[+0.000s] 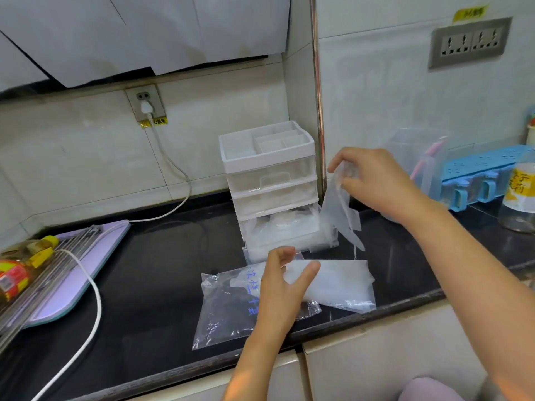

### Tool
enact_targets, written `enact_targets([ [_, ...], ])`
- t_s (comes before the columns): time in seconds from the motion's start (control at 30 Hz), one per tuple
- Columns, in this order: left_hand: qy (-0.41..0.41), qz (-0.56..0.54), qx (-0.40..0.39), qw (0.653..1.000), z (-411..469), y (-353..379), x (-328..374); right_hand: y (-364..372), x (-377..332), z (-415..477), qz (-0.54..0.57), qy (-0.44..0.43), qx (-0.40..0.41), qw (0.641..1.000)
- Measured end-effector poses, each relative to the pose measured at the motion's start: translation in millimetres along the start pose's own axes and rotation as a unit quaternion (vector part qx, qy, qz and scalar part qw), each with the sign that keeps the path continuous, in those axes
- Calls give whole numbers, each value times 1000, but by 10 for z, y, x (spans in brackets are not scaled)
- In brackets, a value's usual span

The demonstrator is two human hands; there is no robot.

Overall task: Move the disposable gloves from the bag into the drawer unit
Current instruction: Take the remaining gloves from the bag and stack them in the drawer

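Note:
A clear plastic bag [223, 311] with blue writing lies flat on the black counter [150, 273], and a stack of translucent disposable gloves [341, 282] sticks out of its right end. My left hand [285, 280] rests on the bag, thumb and fingers curled round the near end of the stack. My right hand [373, 180] pinches a single glove [340, 218] that hangs beside the white drawer unit [269, 183]. The unit's bottom drawer [286, 235] is pulled out and holds several gloves.
A purple board [86, 264] with a metal rack and a bottle [20, 270] lies at the left, and a white cable [95, 299] crosses the counter. A blue spice rack [486, 175], a clear bag and a jar [521, 198] stand at the right.

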State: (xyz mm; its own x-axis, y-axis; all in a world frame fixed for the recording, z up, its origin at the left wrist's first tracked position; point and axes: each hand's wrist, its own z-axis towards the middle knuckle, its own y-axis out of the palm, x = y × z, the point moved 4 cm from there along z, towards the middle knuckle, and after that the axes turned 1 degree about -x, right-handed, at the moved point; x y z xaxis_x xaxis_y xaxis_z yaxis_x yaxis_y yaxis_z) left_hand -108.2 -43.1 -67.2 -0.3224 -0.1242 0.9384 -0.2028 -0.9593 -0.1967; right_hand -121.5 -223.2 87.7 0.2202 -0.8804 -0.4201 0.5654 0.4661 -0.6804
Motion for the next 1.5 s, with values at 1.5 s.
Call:
enact_targets([
  [1.5,174,414,-111,887,1266,-491,571,952,713,722,30,-113,-124,985],
])
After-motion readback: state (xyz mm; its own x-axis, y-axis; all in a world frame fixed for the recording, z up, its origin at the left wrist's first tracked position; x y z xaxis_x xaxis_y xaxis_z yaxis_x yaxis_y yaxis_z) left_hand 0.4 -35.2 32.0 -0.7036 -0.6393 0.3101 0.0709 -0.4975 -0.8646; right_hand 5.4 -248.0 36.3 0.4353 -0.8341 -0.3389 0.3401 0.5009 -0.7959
